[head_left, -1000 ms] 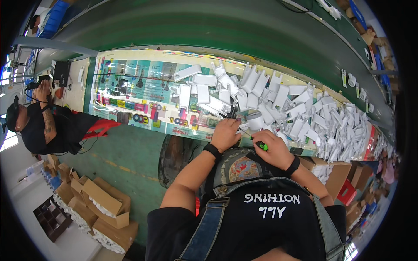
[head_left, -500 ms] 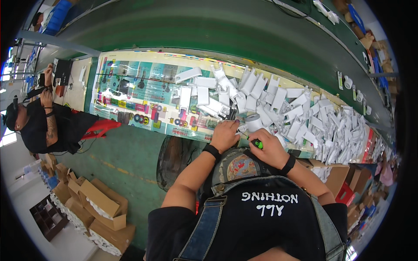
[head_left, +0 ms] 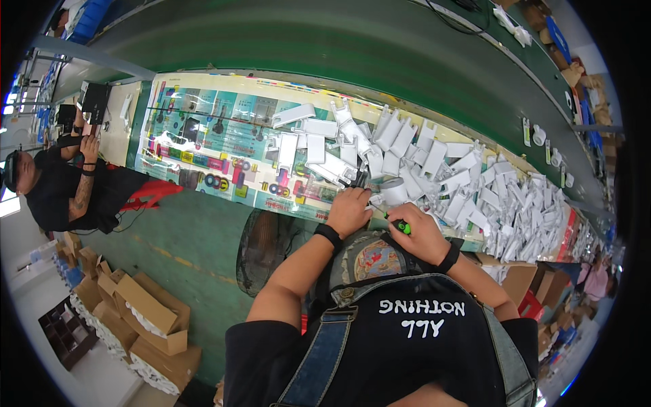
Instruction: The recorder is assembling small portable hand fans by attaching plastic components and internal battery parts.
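Your right hand (head_left: 420, 234) has its grip closed around a green-and-black tool (head_left: 401, 226), held at the counter's near edge and pointing toward your left hand (head_left: 348, 211). That left grip has its fingers bunched near some dark pieces (head_left: 357, 178); whether it pinches anything, you cannot tell from this angle. The likeliest trouble is the tool slipping sideways into your left fingertips, since they sit so close to its tip. A bump from your knuckles could also shift the white cylinder (head_left: 393, 192) just beyond, or make the loose pile of white parts (head_left: 424, 152) slide, because the pieces lean on each other.

As for writing, your black shirt (head_left: 434, 363) carries big white letters, upside down here. The printed sheet (head_left: 234, 112) over the counter (head_left: 141, 133) shows coloured product pictures and red lettering; its finer print is too small to read.
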Demonstrator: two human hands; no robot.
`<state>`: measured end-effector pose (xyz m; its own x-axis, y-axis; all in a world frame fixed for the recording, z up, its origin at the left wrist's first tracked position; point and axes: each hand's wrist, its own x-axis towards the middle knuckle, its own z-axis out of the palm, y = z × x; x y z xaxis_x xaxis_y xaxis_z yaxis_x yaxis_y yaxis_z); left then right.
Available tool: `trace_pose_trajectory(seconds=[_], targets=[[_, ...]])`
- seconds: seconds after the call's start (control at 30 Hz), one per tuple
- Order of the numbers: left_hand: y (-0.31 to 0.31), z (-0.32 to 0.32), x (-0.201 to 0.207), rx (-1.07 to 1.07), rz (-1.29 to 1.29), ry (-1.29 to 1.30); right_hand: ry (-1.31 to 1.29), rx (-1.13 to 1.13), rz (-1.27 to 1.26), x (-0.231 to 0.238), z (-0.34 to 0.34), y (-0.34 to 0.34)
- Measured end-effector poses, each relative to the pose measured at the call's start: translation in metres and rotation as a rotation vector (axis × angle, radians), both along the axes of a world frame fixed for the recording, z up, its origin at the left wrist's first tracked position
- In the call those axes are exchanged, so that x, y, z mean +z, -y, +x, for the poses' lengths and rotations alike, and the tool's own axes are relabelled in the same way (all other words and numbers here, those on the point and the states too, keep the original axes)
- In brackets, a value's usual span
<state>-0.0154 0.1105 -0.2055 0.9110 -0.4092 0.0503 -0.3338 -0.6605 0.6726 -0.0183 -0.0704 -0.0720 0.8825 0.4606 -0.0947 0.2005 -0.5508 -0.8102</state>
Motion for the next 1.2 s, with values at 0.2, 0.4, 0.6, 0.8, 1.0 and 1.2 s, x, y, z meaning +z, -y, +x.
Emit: trace_pose_trajectory(seconds=[0.2,0.4,0.6,0.8,1.0,1.2], targets=[[0.0012,0.0002,-0.0021,-0.005,0.006,-0.006,-0.009,-0.005,-0.023,-0.0005,0.0011,0.0003],[0.0018,0.0003,-0.0014,-0.01,0.011,0.006,0.018,-0.022,-0.008,-0.0007,0.0016,0.0004],[0.0016,0.001,0.0026,-0.008,0.015,-0.005,0.003,-0.021,-0.013,-0.0017,0.0016,0.0008],[0.0014,0.0002,0.0021,-0.003,0.017,0.0,0.015,-0.02,-0.018,0.0012,0.0003,-0.0015],[0.0019,-0.0003,0.0012,0.002,0.011,0.009,0.023,-0.02,-0.056,0.0018,-0.001,-0.0035],[0.002,-0.0013,0.0008,0.008,0.012,0.014,0.022,-0.045,-0.074,0.003,-0.003,-0.0067]])
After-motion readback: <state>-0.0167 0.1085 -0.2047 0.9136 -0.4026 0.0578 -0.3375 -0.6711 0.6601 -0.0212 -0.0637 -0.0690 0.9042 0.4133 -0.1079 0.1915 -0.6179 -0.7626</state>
